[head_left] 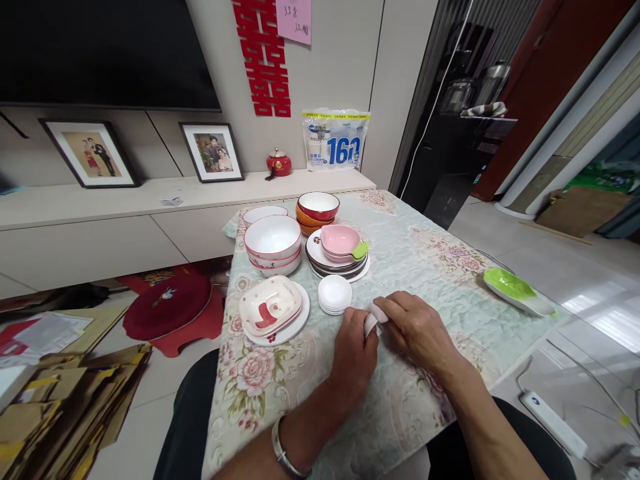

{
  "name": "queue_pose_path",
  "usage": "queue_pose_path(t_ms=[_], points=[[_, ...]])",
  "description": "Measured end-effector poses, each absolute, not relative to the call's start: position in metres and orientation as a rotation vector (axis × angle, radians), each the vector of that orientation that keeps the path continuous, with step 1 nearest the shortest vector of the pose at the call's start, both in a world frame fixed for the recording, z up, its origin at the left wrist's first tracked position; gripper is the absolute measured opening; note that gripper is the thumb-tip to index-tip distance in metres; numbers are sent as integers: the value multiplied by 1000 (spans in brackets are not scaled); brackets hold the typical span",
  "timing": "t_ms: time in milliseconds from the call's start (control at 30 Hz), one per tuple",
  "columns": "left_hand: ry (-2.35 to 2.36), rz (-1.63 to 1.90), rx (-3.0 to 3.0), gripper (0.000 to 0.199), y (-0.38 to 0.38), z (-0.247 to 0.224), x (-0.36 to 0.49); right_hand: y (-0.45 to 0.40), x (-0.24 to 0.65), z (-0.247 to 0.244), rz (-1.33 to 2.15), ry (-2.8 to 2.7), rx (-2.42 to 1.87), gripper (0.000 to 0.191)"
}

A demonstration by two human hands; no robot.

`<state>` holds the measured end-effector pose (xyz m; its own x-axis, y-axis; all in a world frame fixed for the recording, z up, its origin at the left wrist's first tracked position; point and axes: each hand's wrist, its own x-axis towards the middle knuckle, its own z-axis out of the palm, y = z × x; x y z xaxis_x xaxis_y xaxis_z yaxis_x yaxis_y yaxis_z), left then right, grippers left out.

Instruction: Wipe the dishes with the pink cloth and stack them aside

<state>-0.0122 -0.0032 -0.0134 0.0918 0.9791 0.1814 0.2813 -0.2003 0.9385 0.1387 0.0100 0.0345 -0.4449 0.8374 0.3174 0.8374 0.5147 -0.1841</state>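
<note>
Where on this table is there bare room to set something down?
On the right, between the pink bowl and green-and-white dish; also front left, between the rectangular dish and left hand. The far left half is crowded with stacked bowls and plates.

We see: held dish (371, 323), white | our small dishes (335, 293), white | our leaf-shaped dish (517, 292), green fading to white | pink bowls (341, 240), green handle (360, 251) | our rectangular dish (270, 305), cream, red motif, spots | our tablecloth (310, 407), pale green and cream, pink roses | stool cushion (167, 303), dark red
</note>
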Motion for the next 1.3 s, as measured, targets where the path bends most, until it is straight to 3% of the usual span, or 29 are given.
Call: queue_pose_path(t_ms=[367,467,633,733,867,1100,1233,1300], points=[[1261,1296,1455,14,-6,-10,-11,18,135,26,829,-1964,-1461,22],[1246,1228,1463,13,-4,-9,-11,18,137,25,683,-2033,-1504,22],[1270,1102,1628,9,-3,-12,-12,13,140,30,107,-2323,-1442,24],[1292,1085,1679,11,-3,-16,-12,11,138,31,52,-2378,-1378,27],[1268,1150,1618,13,-3,-19,-12,13,134,31,384,-2223,-1500,19],[1200,1196,1224,6,-5,-15,-8,19,140,26,914,-2010,-1519,21],[1091,1068,1021,15,-4,-12,-5,20,153,24,1143,-1987,-1486,21],[1013,1076,898,25,-3,-11,-4,21,159,26,1058,-1955,-1529,24]])
